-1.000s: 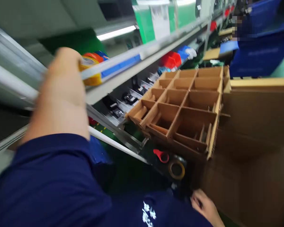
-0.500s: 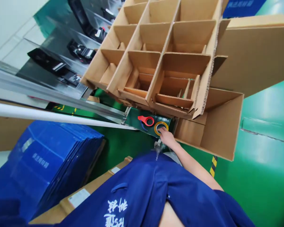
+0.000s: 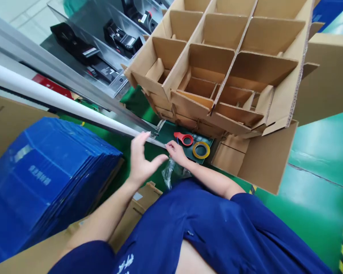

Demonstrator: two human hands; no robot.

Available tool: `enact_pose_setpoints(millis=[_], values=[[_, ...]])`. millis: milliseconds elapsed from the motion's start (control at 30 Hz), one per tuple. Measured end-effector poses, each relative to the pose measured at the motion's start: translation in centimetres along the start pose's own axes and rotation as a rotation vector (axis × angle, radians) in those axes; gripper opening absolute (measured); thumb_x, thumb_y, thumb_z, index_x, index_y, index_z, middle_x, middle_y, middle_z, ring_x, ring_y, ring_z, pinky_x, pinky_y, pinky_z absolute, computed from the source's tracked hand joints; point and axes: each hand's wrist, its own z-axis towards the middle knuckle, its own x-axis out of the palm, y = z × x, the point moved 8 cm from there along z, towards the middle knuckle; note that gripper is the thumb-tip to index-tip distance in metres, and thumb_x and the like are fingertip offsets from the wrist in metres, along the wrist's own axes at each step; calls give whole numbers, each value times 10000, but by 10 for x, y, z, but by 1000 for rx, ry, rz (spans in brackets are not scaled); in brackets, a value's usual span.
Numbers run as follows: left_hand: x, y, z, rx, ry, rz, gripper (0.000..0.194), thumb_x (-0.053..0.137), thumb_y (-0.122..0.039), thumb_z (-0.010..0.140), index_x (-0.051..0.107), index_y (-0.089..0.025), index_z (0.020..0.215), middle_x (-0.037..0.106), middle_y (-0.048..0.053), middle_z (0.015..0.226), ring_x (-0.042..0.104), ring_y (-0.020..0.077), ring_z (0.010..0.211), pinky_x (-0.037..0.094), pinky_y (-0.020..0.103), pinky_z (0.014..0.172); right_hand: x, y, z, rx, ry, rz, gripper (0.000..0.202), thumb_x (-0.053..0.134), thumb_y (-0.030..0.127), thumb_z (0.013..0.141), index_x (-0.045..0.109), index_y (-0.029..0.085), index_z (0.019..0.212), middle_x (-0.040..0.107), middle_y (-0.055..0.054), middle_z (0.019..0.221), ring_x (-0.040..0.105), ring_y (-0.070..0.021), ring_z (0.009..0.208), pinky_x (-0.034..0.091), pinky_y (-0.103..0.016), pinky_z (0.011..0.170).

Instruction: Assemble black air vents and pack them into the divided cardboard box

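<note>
My left hand [image 3: 141,160] is raised left of the right hand, thumb and fingers spread, with nothing in it. My right hand [image 3: 176,153] is at the left end of a small dark green shelf [image 3: 167,131], its fingertips pinched together. What they hold, if anything, is too small to make out. Crumpled clear plastic film [image 3: 168,173] hangs just below that hand; I cannot tell whether the fingers touch it. Beside the right hand lie a red ring-shaped tool with a handle [image 3: 188,140] and a roll of yellowish tape [image 3: 207,150]. A blue thing by the red handle is mostly hidden.
A large cardboard divider grid [image 3: 214,34] stands ahead, above an open cardboard box [image 3: 270,160]. Blue folded sheets [image 3: 45,175] are stacked at left. A white rail [image 3: 74,108] slants across the left side, before a clear-walled rack with black devices [image 3: 74,43].
My right hand has left the tape roll and moved left, fingers now pinched. My left hand has come into view. The clear film hangs further left. The view has shifted.
</note>
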Motion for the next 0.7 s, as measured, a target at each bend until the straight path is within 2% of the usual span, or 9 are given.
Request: enact_pose_setpoints(millis=[67, 100, 167, 233, 333, 433, 567, 633, 700], values=[[48, 27, -26, -137, 117, -257, 1167, 908, -565, 624, 320, -267, 1588, 388, 188, 1592, 456, 381, 1432, 481, 528, 1105, 18, -5, -4, 67, 38, 419, 490, 373, 664, 999, 553, 210, 957, 559, 18, 710, 529, -129, 598, 455, -254, 620], [73, 42, -41, -232, 149, -405, 1201, 909, -540, 624, 272, -274, 1607, 368, 193, 1612, 452, 370, 1443, 487, 499, 1105, 26, -9, -6, 103, 73, 533, 546, 353, 723, 975, 537, 211, 931, 546, 17, 703, 518, -130, 589, 461, -263, 613], [113, 73, -70, -443, 104, -636, 1094, 865, -456, 694, 286, -281, 1605, 409, 179, 1606, 511, 324, 1406, 505, 430, 1089, 29, -18, -7, 133, 91, 486, 600, 337, 773, 952, 536, 211, 886, 567, -7, 746, 550, -150, 659, 496, -292, 668], [134, 106, -97, -665, -7, -745, 878, 790, -380, 744, 436, -260, 1539, 526, 161, 1524, 637, 287, 1257, 564, 379, 978, 15, -30, -4, 121, 36, 235, 541, 427, 720, 956, 577, 205, 879, 615, -45, 853, 596, -196, 853, 515, -347, 829], [141, 146, -128, -901, -70, -697, 523, 693, -361, 722, 715, -171, 1209, 709, 149, 1245, 726, 237, 926, 582, 316, 707, -22, -46, 7, 105, -182, -274, 361, 625, 503, 934, 628, 160, 1045, 628, -147, 1157, 523, -290, 1191, 408, -443, 1067], [138, 171, -142, -964, 7, -584, 324, 704, -367, 652, 761, -143, 878, 749, 102, 904, 675, 188, 730, 530, 274, 611, -46, -61, 21, 215, -359, -749, 511, 713, 397, 893, 552, 74, 1256, 555, -255, 1316, 483, -357, 1266, 351, -497, 1104], [148, 188, -155, -990, 154, -539, 352, 736, -513, 666, 683, -165, 662, 669, 46, 668, 614, 164, 625, 503, 265, 592, -33, -80, 41, 320, -265, -938, 425, 678, 200, 900, 510, 89, 1274, 609, -233, 1244, 572, -329, 1163, 307, -549, 1124], [159, 193, -161, -1002, 221, -479, 481, 670, -621, 747, 618, -176, 570, 618, 46, 587, 586, 161, 587, 477, 261, 572, -26, -80, 43, 302, -230, -941, 354, 614, 137, 919, 508, 113, 1256, 631, -204, 1213, 589, -300, 1144, 330, -513, 1116], [174, 194, -162, -1000, 295, -409, 499, 626, -637, 811, 644, -175, 624, 587, 36, 545, 566, 162, 546, 455, 265, 555, -24, -72, 35, 253, -228, -910, 331, 589, 165, 942, 494, 136, 1258, 632, -181, 1218, 594, -274, 1141, 386, -444, 1072]])
